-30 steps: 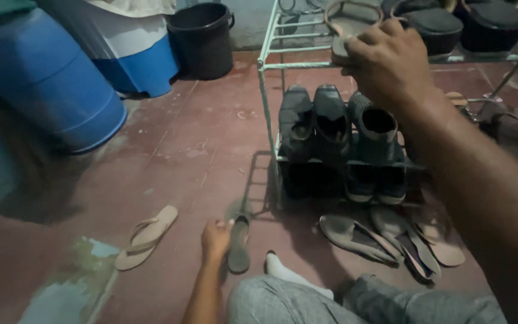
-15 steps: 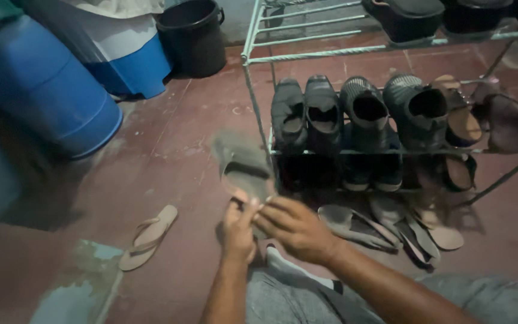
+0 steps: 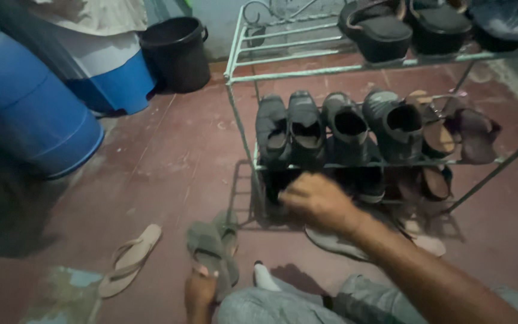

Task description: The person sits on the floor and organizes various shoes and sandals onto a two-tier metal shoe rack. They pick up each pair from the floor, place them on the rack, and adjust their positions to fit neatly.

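My left hand (image 3: pixel 199 295) is low at the bottom edge, shut on the heel end of a grey flip-flop (image 3: pixel 208 249) that rests on the red floor; a second grey sole seems to lie just behind it. My right hand (image 3: pixel 319 201) reaches forward in front of the lowest level of a pale green metal shoe rack (image 3: pixel 235 78). Its fingers are loosely curled and nothing shows in them. It hovers just above a flat sandal (image 3: pixel 331 243) lying on the floor.
Dark shoes (image 3: pixel 307 126) fill the rack's middle shelf and black wedges (image 3: pixel 379 27) the top. A tan flip-flop (image 3: pixel 128 259) lies at the left. A blue barrel (image 3: pixel 25 108) and a black bucket (image 3: pixel 178 53) stand behind. My socked foot (image 3: pixel 265 277) is near my left hand.
My right hand came down from the top shelf, met the left on the grey flip-flop, then let go and moved toward the rack. The left hand lowered the flip-flop to the floor.
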